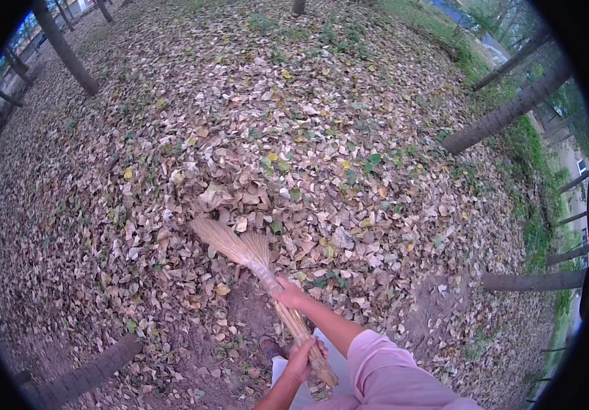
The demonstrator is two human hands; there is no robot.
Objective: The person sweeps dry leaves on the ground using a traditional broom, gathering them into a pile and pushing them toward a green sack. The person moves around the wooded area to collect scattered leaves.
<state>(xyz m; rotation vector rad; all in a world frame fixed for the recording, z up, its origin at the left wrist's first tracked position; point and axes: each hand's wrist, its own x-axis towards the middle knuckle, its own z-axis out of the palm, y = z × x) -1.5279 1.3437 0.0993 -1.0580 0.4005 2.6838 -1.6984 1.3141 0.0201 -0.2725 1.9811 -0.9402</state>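
A straw broom (261,266) slants across the lower middle of the head view, its bristles splayed up and to the left among dry fallen leaves (222,197). Around the upper part of its handle, just below the bound bristles, my right hand (289,294) is closed. Lower down, near the butt of the handle, my left hand (303,359) grips it too. Some leaves are heaped just beyond the bristles, whose tips touch the leaf layer.
Tree trunks stand at the upper left (66,48), at the right (504,118) and at the lower left (89,369). Bare soil (253,310) shows near my shoe (269,347). Green grass (533,154) borders the leaves on the right.
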